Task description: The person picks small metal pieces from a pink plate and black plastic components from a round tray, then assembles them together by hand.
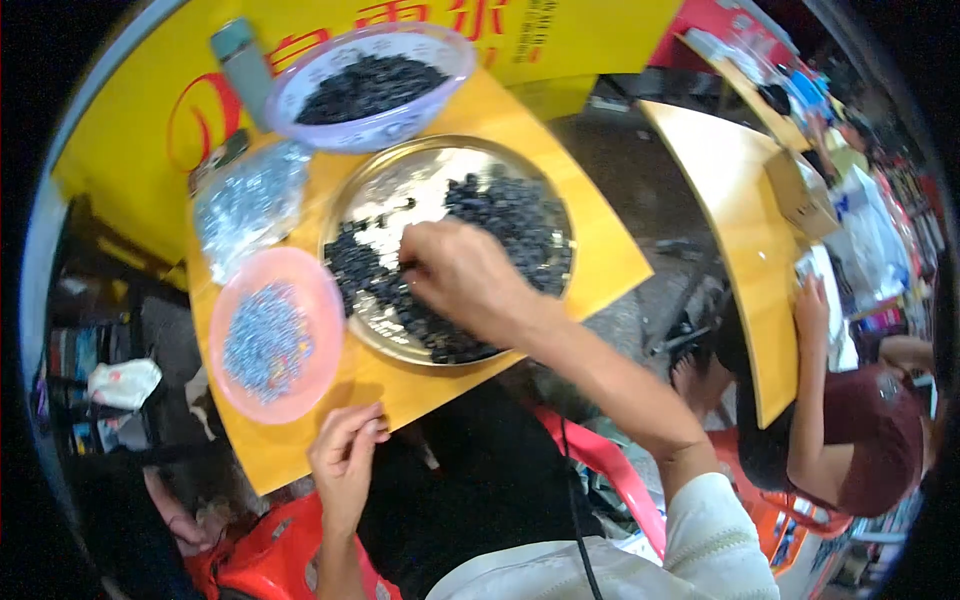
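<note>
A round gold-coloured metal tray (400, 172) holds many small black pieces (505, 215), heaped mostly along its right, left and near sides. My right hand (462, 275) reaches over the tray, its fingers pinched together with a small black piece showing at the tips. Near the table's front edge, my left hand (347, 448) is raised with thumb and fingers pressed together; whatever is between them is too small to make out. Left of the tray stands a pink bowl (327, 345) with many small blue-grey pieces (262, 340) and a few orange ones.
Behind the tray, a pale purple basin (375, 132) contains more black pieces. A clear plastic bag (255, 200) of bluish pieces and a grey-green bottle (240, 62) stand at the table's far left. On the right, another person sits at a second wooden table (735, 230) bearing a cardboard box (800, 195).
</note>
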